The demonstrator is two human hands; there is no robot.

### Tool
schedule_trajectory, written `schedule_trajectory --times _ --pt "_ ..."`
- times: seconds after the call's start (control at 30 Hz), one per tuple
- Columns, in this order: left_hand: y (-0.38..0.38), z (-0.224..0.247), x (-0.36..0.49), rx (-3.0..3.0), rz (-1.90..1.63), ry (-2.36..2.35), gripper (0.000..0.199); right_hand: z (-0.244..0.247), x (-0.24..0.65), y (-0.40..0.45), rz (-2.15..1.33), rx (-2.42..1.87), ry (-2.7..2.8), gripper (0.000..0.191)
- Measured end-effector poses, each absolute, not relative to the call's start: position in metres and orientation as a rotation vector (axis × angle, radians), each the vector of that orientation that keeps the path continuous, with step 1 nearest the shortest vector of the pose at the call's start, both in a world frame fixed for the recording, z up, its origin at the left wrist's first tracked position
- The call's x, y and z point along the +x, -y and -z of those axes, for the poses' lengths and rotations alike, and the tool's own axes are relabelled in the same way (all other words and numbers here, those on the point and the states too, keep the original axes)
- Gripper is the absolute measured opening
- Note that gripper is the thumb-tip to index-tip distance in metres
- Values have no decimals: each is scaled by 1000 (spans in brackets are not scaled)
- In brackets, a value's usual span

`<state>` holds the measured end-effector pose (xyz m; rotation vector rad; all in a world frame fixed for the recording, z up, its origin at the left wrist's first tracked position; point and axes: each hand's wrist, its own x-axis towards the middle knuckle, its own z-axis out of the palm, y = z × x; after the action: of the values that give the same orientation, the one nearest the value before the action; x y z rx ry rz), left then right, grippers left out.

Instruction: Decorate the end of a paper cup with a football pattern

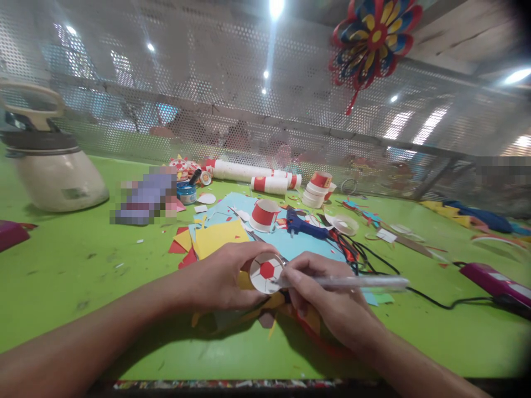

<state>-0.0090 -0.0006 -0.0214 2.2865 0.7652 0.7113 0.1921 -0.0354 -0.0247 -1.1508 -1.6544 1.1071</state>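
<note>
My left hand [226,276] is closed round a small white disc [258,272], pinched between thumb and fingers. A red hexagon with dark lines running outward gives its face the look of a football; whether it is flat or the end of a cup, I cannot tell. In my right hand [321,296] is a pen [357,282] with a pale, clear barrel, its tip at the lower right of the disc's face. Beneath and beyond both hands lie a yellow paper sheet [219,239] and light blue paper [230,207]. A red and white paper cup [264,215] stands upside down just behind them.
Right of the cup lies a blue glue gun [307,225] beside black cables [365,251]. Farther back are stacked paper cups [244,170] and a blue jar [186,193]. A spray bottle [62,177] stands left; a purple device [498,284] lies right on the green table [83,298].
</note>
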Motion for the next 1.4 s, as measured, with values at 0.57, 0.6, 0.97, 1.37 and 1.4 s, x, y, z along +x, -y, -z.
schedule_trajectory --times 0.57,0.6,0.97,1.37,1.4 --pt "6 29 -4 2050 -688 -754 39 24 193 25 -759 -1126 1771 21" --pt "6 29 -4 2047 -684 -753 38 24 193 26 -760 -1139 1781 20" --pt "0 25 -6 2186 -797 -761 44 25 191 22 -1327 -1035 1323 31" --pt "0 24 -5 2243 -791 -846 42 27 189 23 -1142 -1100 1423 23" --pt "0 23 -7 2250 -761 -808 43 26 189 23 -1117 -1116 1435 23"
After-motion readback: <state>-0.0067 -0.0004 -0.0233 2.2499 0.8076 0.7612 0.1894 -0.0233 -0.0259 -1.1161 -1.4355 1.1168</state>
